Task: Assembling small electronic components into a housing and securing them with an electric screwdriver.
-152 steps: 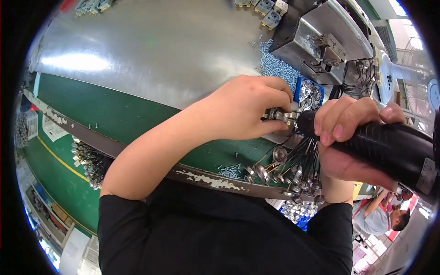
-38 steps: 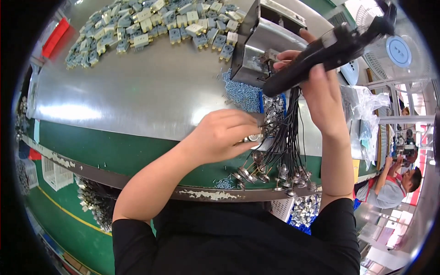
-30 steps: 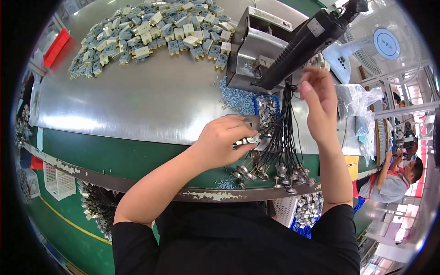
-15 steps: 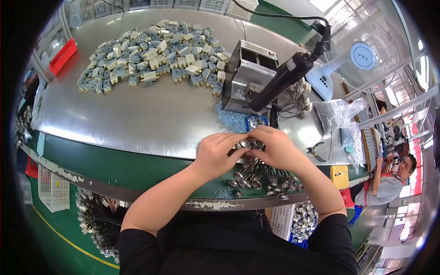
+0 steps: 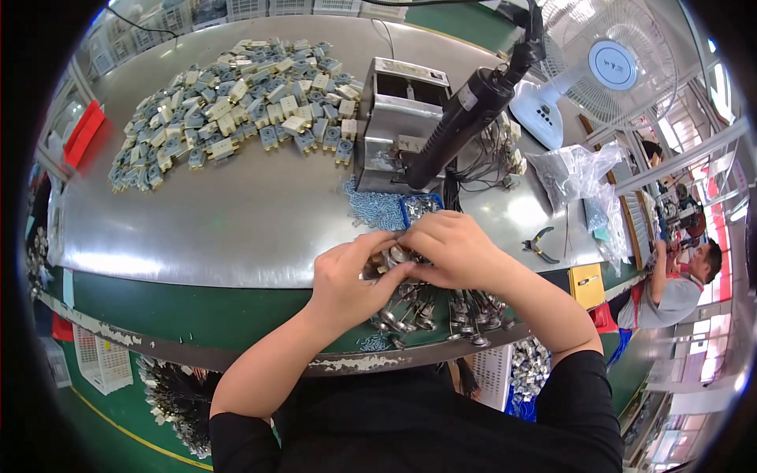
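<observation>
Near the table's front edge, my left hand (image 5: 345, 277) and my right hand (image 5: 457, 248) meet around a small round metal part (image 5: 394, 256). Fingers of both hands are curled and closed on it, with fingertips and thumbs close together, so much of the part is hidden. Just below my hands lie several round metal pieces (image 5: 473, 317) with dark wires, on the green strip. Beyond my fingers sit a small blue tray (image 5: 404, 213) of silver bits and a heap of bluish screws (image 5: 373, 208).
A black electric screwdriver (image 5: 457, 122) slants in front of a metal box-shaped machine (image 5: 394, 118). Grey and cream connector-like blocks (image 5: 244, 106) are piled at the far left. Pliers (image 5: 541, 246), a yellow pad (image 5: 585, 292), plastic bags (image 5: 572, 175) and a fan (image 5: 611, 67) stand right. A co-worker (image 5: 674, 292) sits far right.
The whole view has shifted, so the bench objects appear further left. My hands stay together on the metal part; its face is turned slightly differently between my fingers.
</observation>
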The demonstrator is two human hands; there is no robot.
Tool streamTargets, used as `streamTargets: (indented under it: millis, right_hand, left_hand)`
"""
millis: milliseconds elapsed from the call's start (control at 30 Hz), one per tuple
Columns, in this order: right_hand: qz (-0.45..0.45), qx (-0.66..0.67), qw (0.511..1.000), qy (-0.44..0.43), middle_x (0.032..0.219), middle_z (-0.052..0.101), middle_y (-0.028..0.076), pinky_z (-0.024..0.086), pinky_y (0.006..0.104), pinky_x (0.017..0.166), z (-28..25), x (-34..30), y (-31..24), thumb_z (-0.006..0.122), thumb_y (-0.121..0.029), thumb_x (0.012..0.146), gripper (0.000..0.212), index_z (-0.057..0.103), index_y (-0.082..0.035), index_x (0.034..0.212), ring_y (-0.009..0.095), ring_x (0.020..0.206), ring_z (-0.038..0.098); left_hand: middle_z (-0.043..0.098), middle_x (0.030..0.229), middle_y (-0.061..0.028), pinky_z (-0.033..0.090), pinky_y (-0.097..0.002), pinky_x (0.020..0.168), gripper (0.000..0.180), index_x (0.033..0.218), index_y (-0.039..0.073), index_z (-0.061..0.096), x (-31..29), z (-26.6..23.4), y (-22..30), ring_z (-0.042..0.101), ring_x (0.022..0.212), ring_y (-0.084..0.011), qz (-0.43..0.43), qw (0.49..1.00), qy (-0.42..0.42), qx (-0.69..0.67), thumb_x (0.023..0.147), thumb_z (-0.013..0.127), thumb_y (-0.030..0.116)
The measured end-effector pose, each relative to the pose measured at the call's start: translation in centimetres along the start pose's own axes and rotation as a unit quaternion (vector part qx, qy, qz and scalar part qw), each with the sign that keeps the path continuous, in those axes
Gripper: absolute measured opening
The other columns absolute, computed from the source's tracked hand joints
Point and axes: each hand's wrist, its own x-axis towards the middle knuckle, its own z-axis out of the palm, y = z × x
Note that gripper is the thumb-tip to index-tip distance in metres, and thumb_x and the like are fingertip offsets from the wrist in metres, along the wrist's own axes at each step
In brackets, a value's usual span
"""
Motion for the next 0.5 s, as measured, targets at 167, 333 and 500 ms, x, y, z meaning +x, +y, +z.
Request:
streamTargets:
  millis: [167, 333, 500]
  right_hand:
    - [-0.011, 0.046, 0.899, 0.436, 0.094, 0.072, 0.016, 0.056, 0.0348, 0.078, -3.3, -2.1, 6.2, 0.049, -0.025, 0.112, 0.035, 0.066, 0.004, 0.100, 0.023, 0.080, 0.068]
    - [0.310, 0.131, 0.765, 0.549, 0.091, 0.071, 0.014, 0.053, 0.0376, 0.077, -7.0, -0.5, 19.8, 0.047, -0.040, 0.114, 0.053, 0.070, 0.004, 0.097, 0.022, 0.083, 0.068]
    - [0.401, -0.126, 0.821, 0.387, 0.107, 0.072, 0.024, 0.052, 0.0472, 0.089, -4.5, -2.8, 29.9, 0.054, -0.051, 0.108, 0.056, 0.071, 0.002, 0.112, 0.044, 0.096, 0.067]
  left_hand:
    - [0.077, 0.095, -0.0106, 0.059, -0.0364, 0.070, 0.050, 0.121, 0.004, 0.073, 0.4, -0.9, -0.3, 0.075, 0.078, -0.0257, 0.065, 0.981, -0.138, -0.118, 0.083, 0.092, 0.029]
    - [0.070, 0.077, -0.0046, 0.049, -0.0333, 0.055, 0.036, 0.104, 0.006, 0.077, -0.4, 0.3, -0.8, 0.067, 0.062, -0.0225, 0.136, 0.944, -0.268, -0.138, 0.077, 0.094, 0.023]
    - [0.064, 0.071, -0.0027, 0.044, -0.0328, 0.050, 0.028, 0.096, 0.005, 0.078, 0.0, 1.4, -0.8, 0.060, 0.055, -0.0211, 0.162, 0.937, -0.263, -0.164, 0.075, 0.092, 0.017]
